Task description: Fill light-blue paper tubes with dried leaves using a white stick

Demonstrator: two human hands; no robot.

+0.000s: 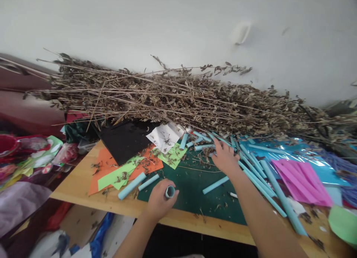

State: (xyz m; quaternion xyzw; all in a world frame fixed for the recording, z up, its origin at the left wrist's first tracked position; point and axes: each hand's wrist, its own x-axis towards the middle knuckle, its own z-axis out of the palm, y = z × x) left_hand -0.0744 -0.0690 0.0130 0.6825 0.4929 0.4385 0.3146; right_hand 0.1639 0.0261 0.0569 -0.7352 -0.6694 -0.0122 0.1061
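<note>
My left hand (161,198) is wrapped round a short light-blue paper tube (170,192), its open end facing up, near the table's front edge. My right hand (225,157) reaches over the back of the dark green mat (189,187), fingers apart, among blue tubes and dry leaf crumbs; whether the fingertips touch a tube is unclear. A thin blue tube (216,184) lies on the mat between my hands. Two more, a thicker one (132,186) and a thinner one (148,181), lie left of my left hand. Several long tubes (262,181) lie right of my right hand.
A large heap of dried stalks (173,98) spans the table's back, against the wall. Orange paper (100,176), green paper (122,174), a black sheet (122,139) and white paper (166,136) lie left. Pink sheets (302,181) and a shiny blue packet (290,148) lie right.
</note>
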